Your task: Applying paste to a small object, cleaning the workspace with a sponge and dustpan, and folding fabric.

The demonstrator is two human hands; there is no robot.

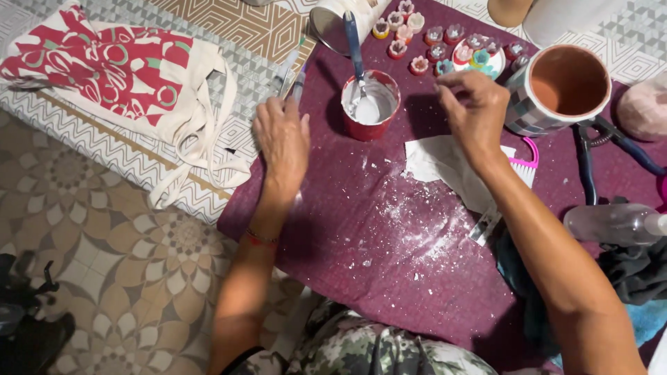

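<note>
My left hand [281, 135] lies at the left edge of a purple cloth [361, 243], fingers by two thin brushes [293, 76]; whether it grips one I cannot tell. My right hand [472, 111] hovers with fingers pinched just below a row of small coloured flower-shaped pieces [434, 52]; what it pinches is hidden. Between the hands stands a red cup [368, 104] of white paste with a blue-handled spoon [356, 48] in it. White crumbs are scattered on the cloth.
A clay pot with mosaic tiles [556, 90] stands at the right, pliers [597, 139] and a clear spray bottle [615, 222] beyond it. White paper [438, 163] and a pink comb [526, 163] lie under my right forearm. A red-patterned tote bag [118, 69] lies left.
</note>
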